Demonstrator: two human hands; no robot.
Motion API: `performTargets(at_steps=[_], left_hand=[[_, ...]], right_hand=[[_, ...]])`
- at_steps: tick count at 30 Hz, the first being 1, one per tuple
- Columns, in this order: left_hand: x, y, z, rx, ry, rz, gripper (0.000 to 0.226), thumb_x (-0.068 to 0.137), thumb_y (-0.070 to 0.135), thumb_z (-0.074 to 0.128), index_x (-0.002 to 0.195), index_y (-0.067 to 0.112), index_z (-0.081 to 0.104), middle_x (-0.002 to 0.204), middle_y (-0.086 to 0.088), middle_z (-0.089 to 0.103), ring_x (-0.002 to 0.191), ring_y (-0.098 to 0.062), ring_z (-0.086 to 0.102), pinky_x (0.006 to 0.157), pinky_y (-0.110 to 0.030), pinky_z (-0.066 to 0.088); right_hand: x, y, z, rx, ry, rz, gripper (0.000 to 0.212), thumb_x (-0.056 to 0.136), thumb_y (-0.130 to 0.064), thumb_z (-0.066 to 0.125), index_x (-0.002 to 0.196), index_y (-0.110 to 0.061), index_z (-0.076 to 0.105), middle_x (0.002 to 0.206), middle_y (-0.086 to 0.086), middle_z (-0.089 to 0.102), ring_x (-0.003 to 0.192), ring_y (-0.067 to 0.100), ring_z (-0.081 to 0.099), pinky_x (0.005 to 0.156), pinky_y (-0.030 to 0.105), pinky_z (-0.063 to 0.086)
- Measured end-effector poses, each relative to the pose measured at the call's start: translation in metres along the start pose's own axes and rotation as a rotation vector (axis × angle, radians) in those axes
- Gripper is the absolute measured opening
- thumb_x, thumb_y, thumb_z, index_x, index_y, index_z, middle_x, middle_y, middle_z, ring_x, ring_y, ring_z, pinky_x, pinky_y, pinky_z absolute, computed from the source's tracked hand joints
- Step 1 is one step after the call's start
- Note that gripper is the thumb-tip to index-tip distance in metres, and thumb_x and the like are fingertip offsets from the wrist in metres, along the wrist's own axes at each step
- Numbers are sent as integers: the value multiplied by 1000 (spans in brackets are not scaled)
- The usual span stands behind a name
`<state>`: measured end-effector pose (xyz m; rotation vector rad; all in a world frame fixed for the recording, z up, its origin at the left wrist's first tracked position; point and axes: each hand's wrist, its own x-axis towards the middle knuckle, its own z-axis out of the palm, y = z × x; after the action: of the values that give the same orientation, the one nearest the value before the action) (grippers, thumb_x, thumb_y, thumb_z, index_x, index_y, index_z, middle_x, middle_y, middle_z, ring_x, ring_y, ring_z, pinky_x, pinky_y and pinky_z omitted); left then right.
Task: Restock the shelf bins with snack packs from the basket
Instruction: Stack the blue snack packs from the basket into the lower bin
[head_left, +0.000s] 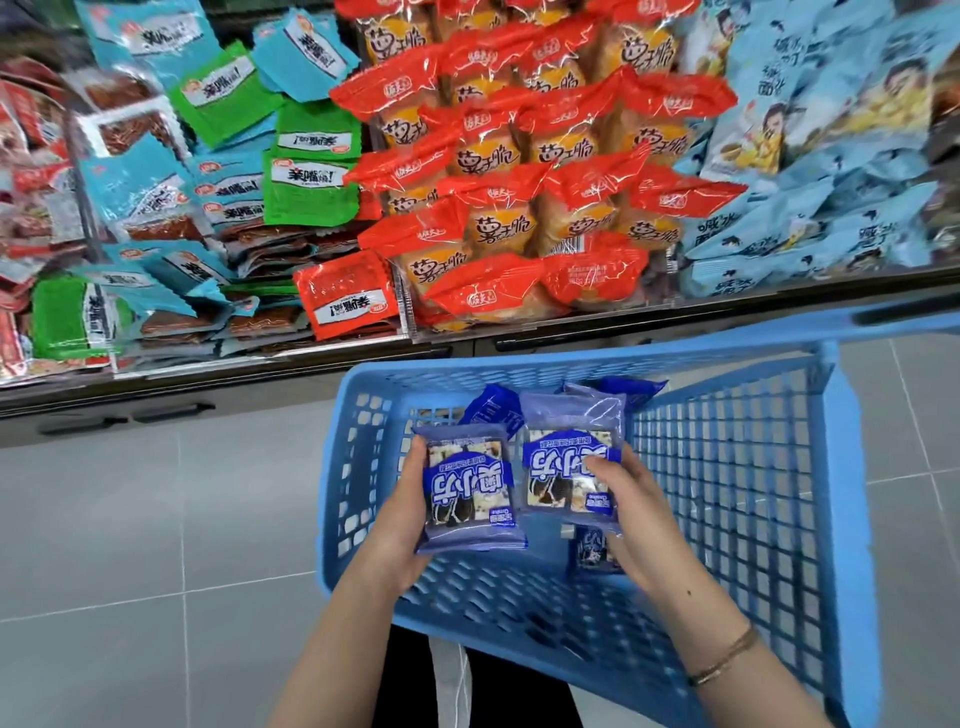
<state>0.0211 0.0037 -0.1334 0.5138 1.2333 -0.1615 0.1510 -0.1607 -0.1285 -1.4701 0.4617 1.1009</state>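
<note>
Within the walls of the blue basket (727, 467), the left hand (402, 519) grips one snack pack (467, 488) by its edge. The right hand (639, 514) pinches a second pack (569, 467) just beside it. Loose packs (592, 551) lie on the basket floor.

Sky-blue lattice plastic basket (727, 467); purple-blue foil snack packs (470, 493) with white lettering. Red-and-orange crinkly wrappers (519, 208), green flat pouches (311, 189), pale-blue printed bags (831, 156).
</note>
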Motion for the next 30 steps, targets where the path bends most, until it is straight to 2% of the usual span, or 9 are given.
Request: performTargets(at_steps=[3,7,9,13,15,17,21,26,30], left_hand=[[0,-2,-2,35,30,19,55,88,64,41,105,19,67,94,-10,75,79,-25,73,54,-28,56],[2,-8,-4,84,49,55,52,90,62,40,108,20,64,94,-9,75,83,-25,73,63,-31,56],[4,-9,-4,126,64,74,49,92,60,39,110,21,63,92,-8,76,82,-24,73,69,-33,55],[2,-12,2,235,-7,43,63,81,68,48,122,21,59,105,-6,73,97,-24,70,90,-41,52],[-1,-16,5,340,-148,65,76,69,64,71,131,25,51,119,2,68,110,-17,64,93,-35,52],[-1,-18,4,461,-218,122,68,66,36,82,126,24,53,112,6,71,105,-11,66,82,-22,53],[1,-14,-10,512,-121,162,44,78,-2,72,110,23,56,94,6,75,87,-9,71,67,-15,52],[-1,-11,-24,556,-49,140,47,75,-2,74,111,21,55,92,4,75,83,-7,71,61,-12,51],[-3,-11,-34,549,-5,154,46,75,-1,75,111,16,53,95,-1,74,80,-8,71,61,-13,51]], right_hand=[[0,2,-1,31,-14,14,22,86,-21,63,99,-38,60,109,-7,70,110,17,61,101,42,43],[-1,3,-4,5,-26,-49,21,90,-17,58,91,-35,67,93,-4,75,84,13,71,70,30,54],[-2,0,-6,-72,41,-124,26,90,-19,58,87,-43,68,89,-11,74,82,8,71,73,30,53],[-5,13,8,-107,-72,-85,20,83,-29,64,103,-28,61,95,-3,74,90,17,71,75,29,53],[-7,30,24,-288,-104,-91,27,84,-34,65,108,-24,60,103,-7,71,97,11,67,84,25,49],[-5,45,34,-431,-63,-143,28,86,-38,64,107,-21,60,105,-8,65,94,3,62,81,16,45],[21,48,18,-711,-40,-209,17,87,-43,60,94,-27,61,103,-7,56,90,10,57,70,5,40],[72,56,-56,-1702,-6,-53,59,89,-11,57,142,-10,31,146,6,34,129,25,39,103,34,41],[86,70,-78,-1999,-51,-33,67,82,-3,59,141,-9,28,148,11,32,133,27,35,107,35,34]])
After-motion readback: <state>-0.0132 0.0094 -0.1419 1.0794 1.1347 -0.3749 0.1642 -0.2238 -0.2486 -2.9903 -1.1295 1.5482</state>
